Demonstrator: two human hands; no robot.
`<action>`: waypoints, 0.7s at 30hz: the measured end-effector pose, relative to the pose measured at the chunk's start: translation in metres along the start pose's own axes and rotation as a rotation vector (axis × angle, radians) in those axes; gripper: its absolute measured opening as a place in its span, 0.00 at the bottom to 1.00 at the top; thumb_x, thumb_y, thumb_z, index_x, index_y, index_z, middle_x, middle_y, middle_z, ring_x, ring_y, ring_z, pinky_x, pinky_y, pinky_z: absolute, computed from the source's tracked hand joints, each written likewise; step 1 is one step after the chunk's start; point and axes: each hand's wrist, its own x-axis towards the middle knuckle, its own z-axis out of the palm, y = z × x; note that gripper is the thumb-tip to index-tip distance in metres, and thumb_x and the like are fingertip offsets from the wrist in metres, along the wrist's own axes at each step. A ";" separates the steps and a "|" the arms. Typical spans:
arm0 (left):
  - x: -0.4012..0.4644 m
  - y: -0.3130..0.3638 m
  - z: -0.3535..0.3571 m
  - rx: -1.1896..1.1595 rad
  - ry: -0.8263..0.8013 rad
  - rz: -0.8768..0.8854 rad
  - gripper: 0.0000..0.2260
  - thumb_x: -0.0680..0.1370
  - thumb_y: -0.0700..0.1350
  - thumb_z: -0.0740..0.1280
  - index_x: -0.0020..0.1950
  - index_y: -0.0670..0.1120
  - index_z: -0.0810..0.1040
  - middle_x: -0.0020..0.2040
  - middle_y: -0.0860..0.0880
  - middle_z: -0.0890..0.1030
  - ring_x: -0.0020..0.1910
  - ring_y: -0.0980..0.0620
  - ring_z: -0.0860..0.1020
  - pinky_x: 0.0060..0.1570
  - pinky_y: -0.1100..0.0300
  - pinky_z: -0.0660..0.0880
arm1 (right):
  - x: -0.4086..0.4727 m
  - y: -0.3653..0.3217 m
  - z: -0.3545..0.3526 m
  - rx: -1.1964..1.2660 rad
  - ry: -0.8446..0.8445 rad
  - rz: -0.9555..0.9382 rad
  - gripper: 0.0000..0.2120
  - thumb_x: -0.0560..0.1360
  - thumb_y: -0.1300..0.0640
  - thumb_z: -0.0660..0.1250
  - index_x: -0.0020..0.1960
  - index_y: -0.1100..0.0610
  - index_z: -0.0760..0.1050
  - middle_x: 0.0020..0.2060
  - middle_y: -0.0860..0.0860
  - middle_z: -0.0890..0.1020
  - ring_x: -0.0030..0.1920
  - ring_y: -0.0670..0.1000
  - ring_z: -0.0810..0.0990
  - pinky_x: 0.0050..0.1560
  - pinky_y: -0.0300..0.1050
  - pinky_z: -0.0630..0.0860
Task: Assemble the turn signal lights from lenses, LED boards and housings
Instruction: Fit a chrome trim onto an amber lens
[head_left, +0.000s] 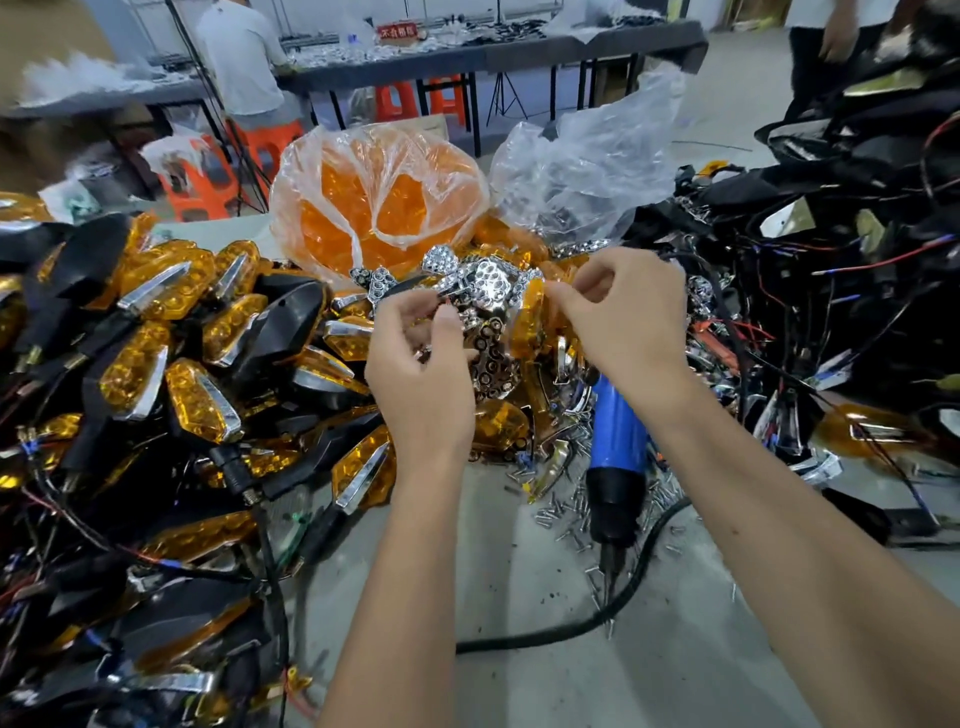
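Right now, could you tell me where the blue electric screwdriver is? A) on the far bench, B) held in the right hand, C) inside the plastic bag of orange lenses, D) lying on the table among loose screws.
D: the blue electric screwdriver lies on the table amid loose screws, below the right hand, which does not hold it.

Finished lights (171, 384) are heaped along the table's (545, 623) left edge, wired housings (852, 249) along its right; two bags (379, 202) are set behind, a screwdriver (615, 457) and screws (566, 514) between.
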 end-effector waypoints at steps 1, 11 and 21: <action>0.001 0.000 -0.001 -0.008 0.026 0.009 0.07 0.81 0.47 0.65 0.56 0.48 0.80 0.51 0.51 0.81 0.49 0.46 0.82 0.41 0.56 0.81 | 0.002 -0.002 -0.001 -0.091 -0.031 0.008 0.10 0.75 0.47 0.77 0.39 0.49 0.81 0.35 0.42 0.82 0.35 0.38 0.78 0.40 0.33 0.76; -0.001 0.003 -0.004 -0.015 -0.003 -0.011 0.05 0.81 0.46 0.65 0.48 0.49 0.79 0.42 0.49 0.85 0.36 0.51 0.81 0.40 0.43 0.79 | -0.025 -0.034 0.009 -0.479 -0.566 -0.148 0.16 0.76 0.56 0.74 0.33 0.55 0.72 0.30 0.51 0.78 0.36 0.56 0.80 0.41 0.46 0.73; -0.002 0.004 0.001 -0.003 -0.302 0.015 0.08 0.81 0.50 0.70 0.60 0.58 0.78 0.47 0.50 0.86 0.41 0.51 0.84 0.37 0.47 0.82 | -0.003 -0.009 -0.017 0.706 -0.557 0.004 0.03 0.79 0.56 0.74 0.49 0.55 0.84 0.37 0.54 0.86 0.38 0.51 0.83 0.40 0.43 0.80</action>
